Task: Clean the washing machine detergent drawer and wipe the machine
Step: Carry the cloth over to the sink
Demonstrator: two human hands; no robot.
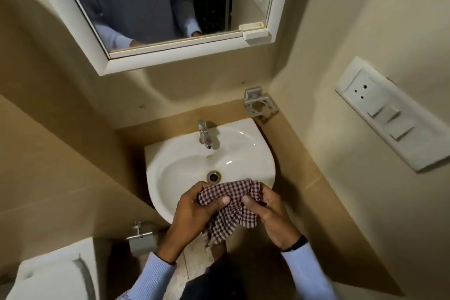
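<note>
I hold a checked brown-and-white cloth (231, 209) bunched between both hands, over the front rim of a white washbasin (170, 165). My left hand (194, 217) grips the cloth's left side with the thumb on top. The right side is pinched by my right hand (267, 214), whose fingers curl round the fabric. A loose end of the cloth hangs down below my hands. No washing machine or detergent drawer shows in this view.
A chrome tap (204, 133) stands at the basin's back, and the drain (213, 176) lies just beyond my hands. Above hangs a white-framed mirror (185, 56). A switch and socket plate (389, 114) is on the right wall. A toilet cistern (56, 273) sits lower left.
</note>
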